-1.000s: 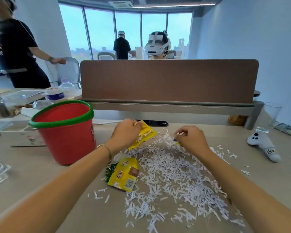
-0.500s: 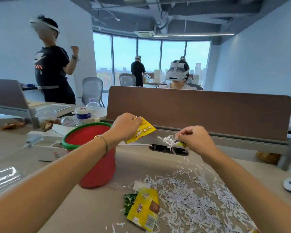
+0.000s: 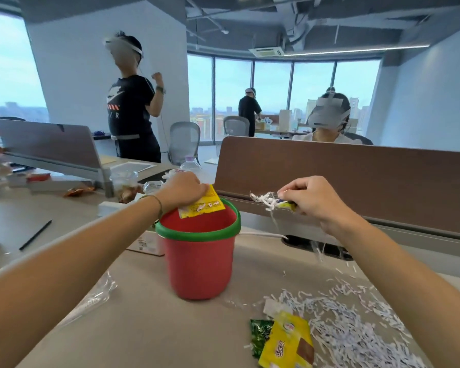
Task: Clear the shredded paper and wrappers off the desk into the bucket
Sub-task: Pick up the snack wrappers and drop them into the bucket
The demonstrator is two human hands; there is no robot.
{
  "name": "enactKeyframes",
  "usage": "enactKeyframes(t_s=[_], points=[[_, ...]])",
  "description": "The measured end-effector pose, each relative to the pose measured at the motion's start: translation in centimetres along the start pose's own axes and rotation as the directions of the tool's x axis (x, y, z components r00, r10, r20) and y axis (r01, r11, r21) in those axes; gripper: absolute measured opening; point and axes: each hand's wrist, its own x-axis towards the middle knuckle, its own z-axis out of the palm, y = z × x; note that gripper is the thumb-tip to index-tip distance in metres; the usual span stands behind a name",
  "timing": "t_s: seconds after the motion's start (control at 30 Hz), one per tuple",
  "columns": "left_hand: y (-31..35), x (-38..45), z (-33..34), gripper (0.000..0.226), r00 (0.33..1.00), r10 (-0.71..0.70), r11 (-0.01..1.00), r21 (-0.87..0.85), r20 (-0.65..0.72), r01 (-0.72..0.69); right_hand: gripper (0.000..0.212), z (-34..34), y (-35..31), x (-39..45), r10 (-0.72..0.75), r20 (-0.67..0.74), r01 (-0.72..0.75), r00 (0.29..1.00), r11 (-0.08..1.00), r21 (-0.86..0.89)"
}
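The left hand (image 3: 182, 188) pinches a yellow wrapper (image 3: 203, 204) right over the mouth of the red bucket (image 3: 199, 264), its lower edge hanging inside the green rim (image 3: 197, 235), so letting go there should drop it in cleanly. The weaker side is the right hand (image 3: 310, 200): it is clamped on a small tuft of shredded paper (image 3: 263, 199) together with what looks like another scrap of yellow wrapper, and it hangs to the right of the bucket, apart from the rim, over the desk (image 3: 149, 314) and the cable slot (image 3: 316, 247) at the foot of the brown divider panel (image 3: 356, 179). Loose strips are visible in the air below that hand, so the grip is plainly not holding the whole tuft; anything shed there may land back on the desk or slip into the slot, where it would be awkward to fish out. Opening the fingers before the hand is over the bucket would scatter the light strips wide. The bucket stands near the desk clutter and could be nudged by a forearm. Most of the job remains: a broad drift of shreds (image 3: 356, 330) lies at lower right, with a yellow snack packet (image 3: 287, 341) and a green wrapper (image 3: 260, 335) touching its near edge
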Motion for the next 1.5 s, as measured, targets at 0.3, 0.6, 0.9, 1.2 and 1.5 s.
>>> enactKeyframes(t_s=[0.3, 0.6, 0.9, 1.2, 1.5], points=[[-0.7, 1.0, 0.7, 0.052, 0.986, 0.068, 0.963, 0.249, 0.154, -0.106, 0.007, 0.4, -5.4, 3.3, -0.033, 0.019, 0.033, 0.999, 0.999, 0.024], [-4.7, -1.2, -2.4, 0.04, 0.959, 0.274, 0.953, 0.115, 0.072, -0.281, 0.009, 5.6, -9.3, 5.2, -0.024, 0.23, -0.022, 0.973, 0.981, 0.195], [-9.7, -3.9, -2.9, 0.029, 0.992, 0.128, 0.99, 0.059, -0.007, -0.127, 0.015, 14.2, -6.9, 5.9, 0.0, 0.469, 0.055, 0.883, 0.993, -0.103], [-8.0, -4.5, -2.6, 0.028, 0.984, 0.177, 0.984, 0.031, -0.032, -0.176, 0.013, 16.9, -5.4, 6.3, 0.026, 0.543, 0.216, 0.839, 0.901, -0.376], [-4.7, -5.1, -2.0, 0.021, 0.974, 0.223, 0.975, -0.002, -0.038, -0.224, 0.018, 12.4, -6.4, 4.2, -0.177, 0.51, 0.352, 0.842, 0.896, -0.27]])
